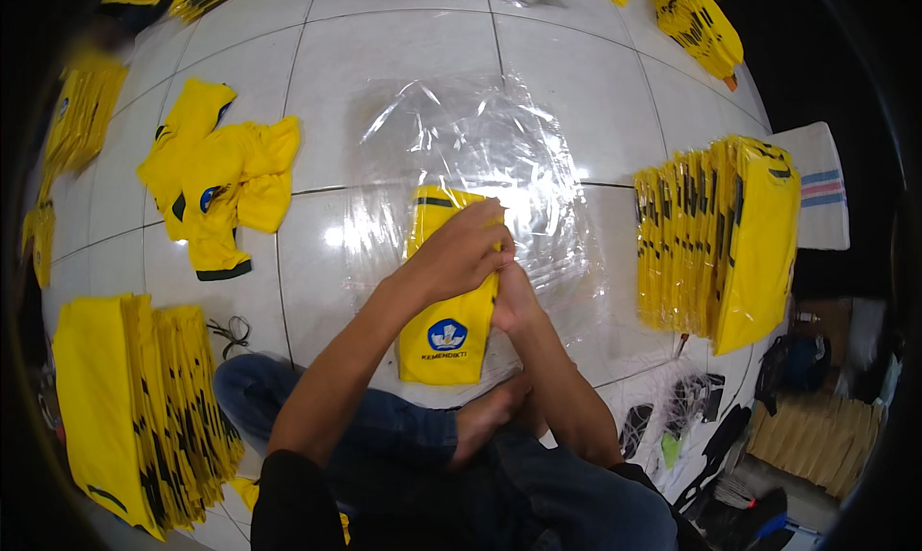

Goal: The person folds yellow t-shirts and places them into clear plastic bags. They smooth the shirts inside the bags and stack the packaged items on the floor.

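A folded yellow shirt [441, 360] with a blue emblem and printed lettering lies lengthwise before me, at the near side of several clear plastic bags [468, 133] on the floor. My left hand [464, 241] reaches across the shirt to its right edge, with the fingers bent. Against those fingers, at the same edge, is my right hand [513, 292]. The fingertips of both hands meet there; whether they pinch the shirt or clear plastic cannot be made out.
Unfolded yellow shirts [216, 169] lie at the left. Rows of folded yellow shirts stand at the lower left [101, 407] and the right, the latter in clear plastic [756, 241]. More yellow bundles [699, 29] lie farther off. Scraps and a brown stack [814, 443] sit at the lower right.
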`<action>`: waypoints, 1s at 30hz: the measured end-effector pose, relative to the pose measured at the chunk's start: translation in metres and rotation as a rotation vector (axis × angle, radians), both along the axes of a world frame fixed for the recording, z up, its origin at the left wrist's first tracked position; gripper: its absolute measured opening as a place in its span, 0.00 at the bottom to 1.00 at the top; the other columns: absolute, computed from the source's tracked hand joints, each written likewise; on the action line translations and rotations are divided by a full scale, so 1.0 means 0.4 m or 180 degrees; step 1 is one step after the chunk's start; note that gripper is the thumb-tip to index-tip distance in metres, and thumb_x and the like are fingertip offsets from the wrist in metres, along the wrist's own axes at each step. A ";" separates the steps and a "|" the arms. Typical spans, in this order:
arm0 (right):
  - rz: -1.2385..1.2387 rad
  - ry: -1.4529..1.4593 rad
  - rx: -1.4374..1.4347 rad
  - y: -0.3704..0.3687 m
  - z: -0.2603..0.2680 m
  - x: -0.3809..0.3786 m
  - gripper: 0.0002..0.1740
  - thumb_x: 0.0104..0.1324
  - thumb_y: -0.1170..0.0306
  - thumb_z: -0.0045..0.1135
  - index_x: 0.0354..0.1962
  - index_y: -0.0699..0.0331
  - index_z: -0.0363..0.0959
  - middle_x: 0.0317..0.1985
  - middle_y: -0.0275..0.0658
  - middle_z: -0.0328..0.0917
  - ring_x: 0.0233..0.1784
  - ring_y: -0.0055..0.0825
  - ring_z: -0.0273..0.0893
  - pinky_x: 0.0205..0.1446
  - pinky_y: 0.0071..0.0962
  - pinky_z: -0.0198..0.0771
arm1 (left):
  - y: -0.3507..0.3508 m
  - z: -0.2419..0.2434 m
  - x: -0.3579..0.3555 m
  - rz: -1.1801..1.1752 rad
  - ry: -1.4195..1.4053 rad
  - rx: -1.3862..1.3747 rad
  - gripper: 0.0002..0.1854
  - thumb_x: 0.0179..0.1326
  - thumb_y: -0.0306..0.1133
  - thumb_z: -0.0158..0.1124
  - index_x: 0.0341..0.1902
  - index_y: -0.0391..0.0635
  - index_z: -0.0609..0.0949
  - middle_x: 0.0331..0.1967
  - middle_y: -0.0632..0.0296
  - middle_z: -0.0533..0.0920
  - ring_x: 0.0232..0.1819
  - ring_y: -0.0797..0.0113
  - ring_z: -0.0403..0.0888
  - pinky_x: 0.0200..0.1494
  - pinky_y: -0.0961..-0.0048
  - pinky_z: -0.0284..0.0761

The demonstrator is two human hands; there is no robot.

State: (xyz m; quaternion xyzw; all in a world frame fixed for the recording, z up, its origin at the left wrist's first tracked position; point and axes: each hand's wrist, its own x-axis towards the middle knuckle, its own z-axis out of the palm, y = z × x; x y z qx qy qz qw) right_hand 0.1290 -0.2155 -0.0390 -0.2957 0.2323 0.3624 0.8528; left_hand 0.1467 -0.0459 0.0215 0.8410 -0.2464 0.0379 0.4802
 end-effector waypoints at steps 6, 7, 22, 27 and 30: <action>0.0016 0.0243 0.0088 -0.038 0.089 0.001 0.24 0.80 0.65 0.53 0.67 0.68 0.67 0.61 0.52 0.80 0.63 0.41 0.81 0.65 0.43 0.81 | 0.068 0.001 -0.095 0.3279 0.2404 -0.1677 0.26 0.74 0.41 0.68 0.67 0.39 0.75 0.69 0.52 0.74 0.66 0.57 0.77 0.63 0.65 0.78; 0.0030 0.0278 0.0112 -0.034 0.086 0.009 0.24 0.80 0.65 0.53 0.67 0.68 0.67 0.61 0.52 0.80 0.63 0.42 0.82 0.65 0.43 0.81 | 0.086 -0.023 -0.116 0.2877 0.2802 -0.2227 0.28 0.73 0.45 0.68 0.67 0.39 0.75 0.64 0.53 0.77 0.60 0.61 0.79 0.59 0.66 0.78; 0.0685 -0.1753 -0.2513 -0.026 0.099 0.005 0.29 0.74 0.77 0.58 0.70 0.72 0.65 0.56 0.46 0.82 0.56 0.29 0.82 0.57 0.30 0.79 | 0.103 -0.115 -0.203 0.2373 0.3413 -0.2920 0.23 0.81 0.46 0.53 0.65 0.39 0.77 0.51 0.53 0.88 0.42 0.65 0.88 0.45 0.72 0.83; 0.0610 -0.1678 -0.2616 -0.087 0.075 0.036 0.27 0.76 0.75 0.56 0.70 0.72 0.67 0.57 0.46 0.82 0.57 0.30 0.81 0.58 0.31 0.77 | 0.123 -0.126 -0.185 0.2129 0.3394 -0.2665 0.25 0.82 0.47 0.46 0.63 0.36 0.77 0.53 0.44 0.88 0.48 0.55 0.91 0.47 0.66 0.87; 0.0251 -0.2373 -0.3652 -0.068 0.040 0.018 0.31 0.77 0.74 0.57 0.73 0.72 0.62 0.60 0.51 0.80 0.53 0.32 0.84 0.53 0.29 0.81 | 0.137 -0.102 -0.167 0.2249 0.3470 -0.2628 0.27 0.80 0.49 0.49 0.63 0.36 0.76 0.52 0.45 0.88 0.47 0.57 0.90 0.48 0.67 0.87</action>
